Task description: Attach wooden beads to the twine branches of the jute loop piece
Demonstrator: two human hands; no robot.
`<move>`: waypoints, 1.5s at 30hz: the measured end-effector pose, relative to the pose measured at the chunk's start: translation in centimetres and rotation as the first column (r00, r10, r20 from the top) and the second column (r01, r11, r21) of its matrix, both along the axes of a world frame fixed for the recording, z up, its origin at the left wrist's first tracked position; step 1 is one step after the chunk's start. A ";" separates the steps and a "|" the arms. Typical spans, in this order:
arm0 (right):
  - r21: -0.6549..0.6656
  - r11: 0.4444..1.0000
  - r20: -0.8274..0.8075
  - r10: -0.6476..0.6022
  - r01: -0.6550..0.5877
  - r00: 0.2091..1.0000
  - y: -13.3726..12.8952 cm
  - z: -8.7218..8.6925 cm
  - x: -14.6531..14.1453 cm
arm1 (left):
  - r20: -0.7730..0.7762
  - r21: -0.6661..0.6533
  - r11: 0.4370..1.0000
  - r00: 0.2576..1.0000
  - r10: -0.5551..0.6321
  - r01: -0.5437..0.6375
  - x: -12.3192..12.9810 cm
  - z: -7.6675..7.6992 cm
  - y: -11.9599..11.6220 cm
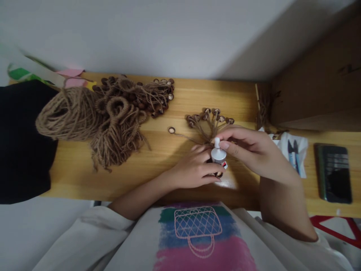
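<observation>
A small glue bottle point(218, 154) with a white conical top stands near the front of the table. My left hand point(196, 169) rests low on the wood, its fingers curled round the bottle's body. At the tip, the thumb and fingers of my right hand point(248, 148) pinch the white cap point(217, 142). Just behind both hands, brown twine strands fan out, ending in round dark nut-like beads point(208, 114). One more bead point(171, 130) lies off to the left on its own strand. Part of another bead shows under my left fingers; the rest is hidden.
To the left lie a twine skein point(69, 114), a heap of knotted twine point(115, 131) with many beads behind it, and a black cloth point(25, 143). A cardboard box point(318, 75), blue-and-black pens point(293, 156) on white wrapping and a phone point(334, 173) are at right.
</observation>
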State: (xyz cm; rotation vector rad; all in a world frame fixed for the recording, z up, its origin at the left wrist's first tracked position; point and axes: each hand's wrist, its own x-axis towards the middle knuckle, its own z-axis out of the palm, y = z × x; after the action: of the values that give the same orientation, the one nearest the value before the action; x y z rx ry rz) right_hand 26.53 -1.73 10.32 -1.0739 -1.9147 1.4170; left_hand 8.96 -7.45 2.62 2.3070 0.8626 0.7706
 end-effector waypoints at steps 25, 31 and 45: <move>0.198 0.958 0.225 -0.251 0.208 0.942 -2.6 -0.6 -0.3 | 0.123 -0.196 0.976 0.985 0.121 -0.095 0.1 0.5 0.1; 0.244 0.951 0.269 -0.253 0.188 0.930 -3.0 -0.7 -0.8 | 0.079 -0.122 0.986 0.989 0.124 -0.113 0.1 0.1 -0.1; 0.242 0.765 -0.124 -0.586 0.597 0.801 -0.7 -1.5 2.8 | 0.092 -0.119 0.978 0.978 0.185 -0.174 0.3 0.0 -0.3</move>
State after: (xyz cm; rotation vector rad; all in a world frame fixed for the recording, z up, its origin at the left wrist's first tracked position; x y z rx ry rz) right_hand 29.29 -2.41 8.84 -1.3403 -1.4771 0.7842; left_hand 9.24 -7.74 2.61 2.0940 1.0506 0.8869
